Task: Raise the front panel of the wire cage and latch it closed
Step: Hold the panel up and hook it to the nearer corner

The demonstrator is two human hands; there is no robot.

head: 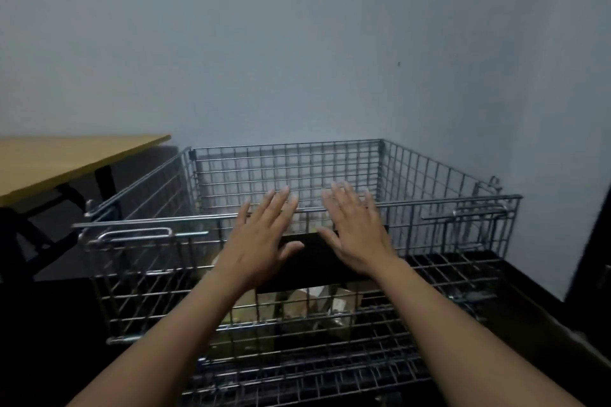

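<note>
A silver wire cage (429, 172) stands against a pale wall. Its front panel (148, 274) is raised upright in front of me, top rail level with the side walls. A sliding latch (139, 235) sits at the panel's upper left and another latch (476, 211) at the upper right. My left hand (261, 235) and my right hand (357, 228) are flat and spread near the middle of the top rail, over a black plate (314, 261) on the panel. Neither hand grips anything; whether the palms touch the wire is unclear.
A yellow-topped table (59, 162) with black legs stands to the left of the cage. Cardboard and packaging (297, 304) lie inside the cage. A dark vertical surface (591, 258) borders the right edge, and the floor is dark.
</note>
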